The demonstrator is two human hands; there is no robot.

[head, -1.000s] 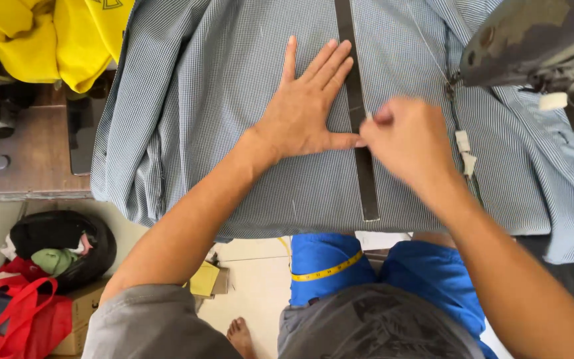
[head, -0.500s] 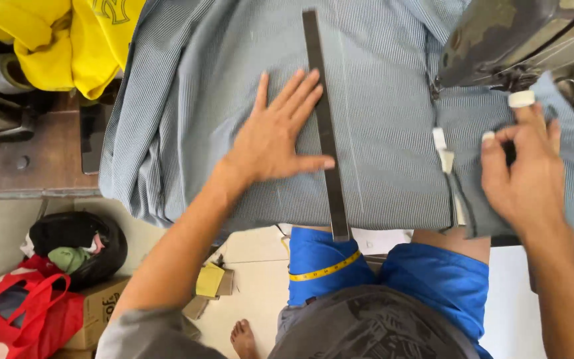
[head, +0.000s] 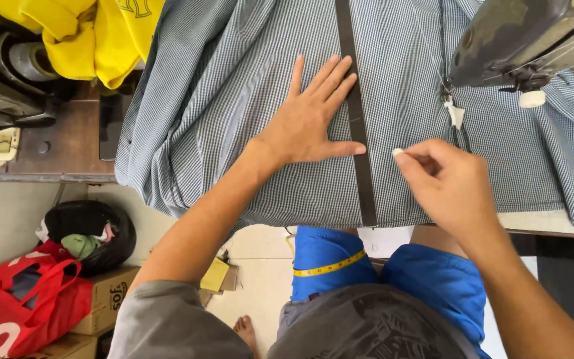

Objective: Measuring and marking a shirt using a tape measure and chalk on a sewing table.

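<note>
Nearest me, a yellow tape measure [head: 330,268] lies across my blue shorts [head: 433,279], and a red bag [head: 14,306] sits on the floor to my left. On the counter [head: 68,143], my right hand [head: 450,183] is pinched shut on a small white piece of chalk [head: 398,152], its tip just beside the dark ruler [head: 357,126], placed to mark the cloth along that edge. My left hand [head: 307,123] lies open and flat on the checked blue fabric [head: 234,100], thumb across the ruler to keep it from sliding. Half a second ago my right hand was off by the sewing machine [head: 519,40]; it has come back to the ruler. Farther off, a yellow garment [head: 94,33] is bunched at the counter's far left.
</note>
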